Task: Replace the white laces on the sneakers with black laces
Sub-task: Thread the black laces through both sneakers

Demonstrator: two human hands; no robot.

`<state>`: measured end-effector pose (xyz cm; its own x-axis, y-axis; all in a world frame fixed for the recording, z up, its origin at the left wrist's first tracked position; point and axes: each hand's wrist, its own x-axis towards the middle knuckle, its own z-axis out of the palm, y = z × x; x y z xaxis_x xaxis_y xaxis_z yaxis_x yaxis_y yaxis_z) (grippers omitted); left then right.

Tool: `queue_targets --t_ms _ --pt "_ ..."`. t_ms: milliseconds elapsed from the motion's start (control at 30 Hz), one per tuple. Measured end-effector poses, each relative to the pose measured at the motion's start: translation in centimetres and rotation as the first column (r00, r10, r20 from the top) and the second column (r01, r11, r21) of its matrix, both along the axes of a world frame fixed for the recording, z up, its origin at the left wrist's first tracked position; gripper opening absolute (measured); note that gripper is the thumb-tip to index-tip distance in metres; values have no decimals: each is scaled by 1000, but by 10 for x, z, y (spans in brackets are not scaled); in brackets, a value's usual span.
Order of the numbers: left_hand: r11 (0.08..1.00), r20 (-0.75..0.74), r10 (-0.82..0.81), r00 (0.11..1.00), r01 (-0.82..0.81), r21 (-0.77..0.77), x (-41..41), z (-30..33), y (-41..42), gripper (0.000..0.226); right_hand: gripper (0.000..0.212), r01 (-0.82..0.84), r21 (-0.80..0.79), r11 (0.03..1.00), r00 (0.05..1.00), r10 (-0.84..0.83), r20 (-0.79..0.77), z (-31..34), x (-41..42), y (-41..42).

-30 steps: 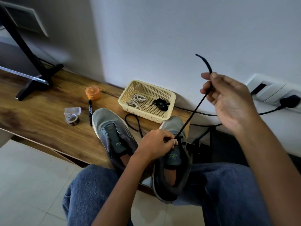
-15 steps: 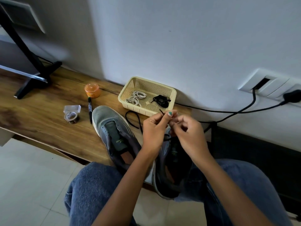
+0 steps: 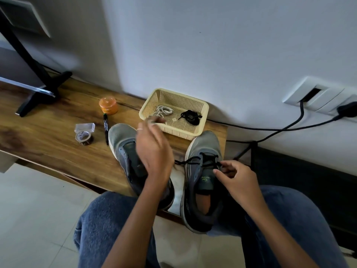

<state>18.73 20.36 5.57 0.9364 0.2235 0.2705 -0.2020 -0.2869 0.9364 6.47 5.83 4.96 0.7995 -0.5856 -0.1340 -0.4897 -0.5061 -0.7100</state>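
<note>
Head view — glossy wood-grain shelf [image 3: 48, 132]; unlaced grey mesh sneaker [image 3: 123, 144]; left hand [image 3: 154, 149], risen from the other shoe, blurred, loosely spread; right grey sneaker [image 3: 204, 151] with woven black lace [image 3: 195, 161] — right hand [image 3: 237, 178], lowered, pinching it.

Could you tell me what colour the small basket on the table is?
The basket is cream-yellow, seen in the head view.

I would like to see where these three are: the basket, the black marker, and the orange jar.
basket [image 3: 204, 106]: head view, on its right rim.
black marker [image 3: 105, 127]: head view, middle of its barrel.
orange jar [image 3: 108, 105]: head view, on its lid.
</note>
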Motion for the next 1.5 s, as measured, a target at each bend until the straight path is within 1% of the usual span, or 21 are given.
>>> queue_targets --t_ms 33,67,133,200,233,300,400,467,567,667,767,1067,1133,1167,1233,1367,1433,1500 --pt "987 -42 -135 990 138 84 -4 -2 -7 30 29 28 10 1000 999 -28 18 -1 -1 -1" --pt "952 -84 -268 960 278 130 -7 -5 -13 29 28 53 23 998 998 -54 32 -1 -1 -2" --pt "836 -153 -504 850 525 161 -13 -8 -19 25 25 79 64 995 995 -83 50 -3 -2 -4" --pt "710 -219 -621 752 659 248 -18 -9 -22 17 22 109 153 982 990 -121 72 -7 -3 -5" --pt "662 -244 -642 727 685 304 -21 -8 -23 13 21 132 215 968 985 -153 82 -9 -3 -6" --pt "597 -275 -643 715 693 403 -25 -9 -25 9 21 176 333 926 971 -220 97 -12 -2 -7" --pt "555 -287 -620 730 667 498 -28 -12 -27 8 18 231 463 855 944 -313 106 -12 -3 -7" --pt "561 -277 -605 746 647 517 -29 -14 -29 7 16 269 534 801 925 -369 89 -12 -5 -9" --pt "590 -303 -573 762 640 493 -32 -19 -34 8 16 307 633 711 900 -433 50 -13 -6 -12" --pt "615 -365 -525 768 640 461 -36 -22 -41 11 18 324 681 657 887 -462 23 -12 -5 -13" --pt "627 -397 -500 770 638 447 -40 -25 -46 12 19 328 713 619 877 -480 14 -11 -5 -14" --pt "593 -444 -509 738 674 441 -37 -31 -49 13 20 315 761 567 857 -514 28 -11 -4 -14" --pt "588 -440 -508 741 671 451 -38 -32 -50 14 20 309 752 583 859 -510 42 -12 -5 -14" --pt "589 -436 -504 746 666 458 -38 -33 -51 15 19 304 735 606 863 -502 56 -12 -5 -14" --pt "587 -423 -497 758 652 479 -40 -34 -52 16 18 293 664 688 880 -465 93 -14 -6 -14" --pt "576 -397 -493 774 632 518 -42 -38 -54 16 16 271 465 843 918 -371 137 -16 -5 -11" --pt "572 -406 -490 771 636 518 -42 -39 -54 15 17 220 310 925 945 -281 169 -17 -6 -10" --pt "573 -413 -488 769 639 512 -42 -39 -54 15 17 134 142 981 965 -162 205 -16 -8 -8"
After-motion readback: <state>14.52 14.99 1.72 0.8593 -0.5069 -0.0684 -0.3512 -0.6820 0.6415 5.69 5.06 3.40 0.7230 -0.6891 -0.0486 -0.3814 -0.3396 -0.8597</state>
